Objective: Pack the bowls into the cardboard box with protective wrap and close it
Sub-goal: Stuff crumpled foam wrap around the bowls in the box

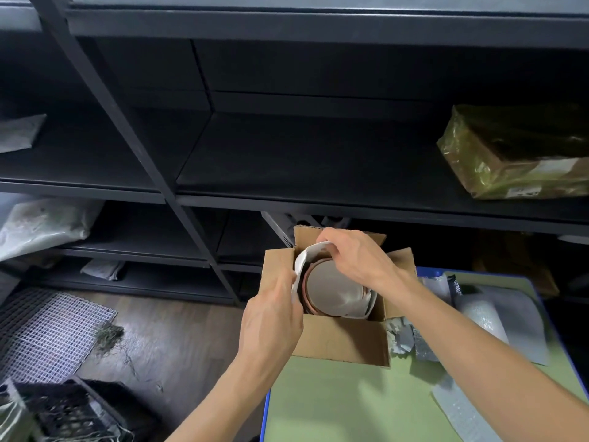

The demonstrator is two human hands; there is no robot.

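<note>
An open cardboard box (344, 341) stands at the far left corner of a green-topped table (344, 406). Inside it sits a stack of bowls (331, 290), pale inside with a copper-brown rim. White protective wrap (299, 263) lines the box around the stack. My left hand (271, 317) pinches the wrap at the box's left wall. My right hand (353, 253) reaches over the far side and grips the wrap's upper edge. The bottom of the box is hidden.
Bubble wrap (481, 317) and grey foam sheets (522, 320) lie on the table to the right of the box. Black shelving (287, 154) stands behind, holding a wrapped parcel (516, 154). On the floor at left are a white mesh mat (47, 330) and a black crate (67, 409).
</note>
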